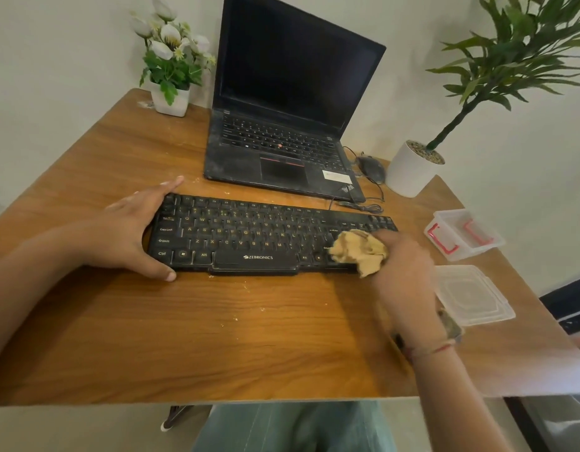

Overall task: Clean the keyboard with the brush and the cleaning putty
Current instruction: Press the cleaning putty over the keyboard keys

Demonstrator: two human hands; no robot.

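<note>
The keyboard is black and dusty, with pale letters on its keys and a white brand name printed below the space bar. It lies across the middle of the wooden table, its long front edge roughly parallel to the table's near edge. The cleaning putty is a beige, crumpled, folded lump resting on the keys at the keyboard's right end, hanging a little over the front edge. The right hand, somewhat blurred, has its fingers closed around the putty from the right side and holds it against the keys. The left hand brackets the keyboard's left end, its thumb hooked against the front corner and its fingers reaching along the rear corner, so it holds that end. In front of the keyboard a broad band of bare wood runs to the near edge, dotted with small pale crumbs. Behind it an open laptop sits near, with only a narrow strip of table between them. A coiled cable lies in that strip towards the right, and a mouse sits beside the laptop. Right of the keyboard, a clear container with red clips and a clear lid sit near the table's right edge, the lid just beside the right wrist. A white flower pot stands at the far left corner and a plant pot at the far right.
</note>
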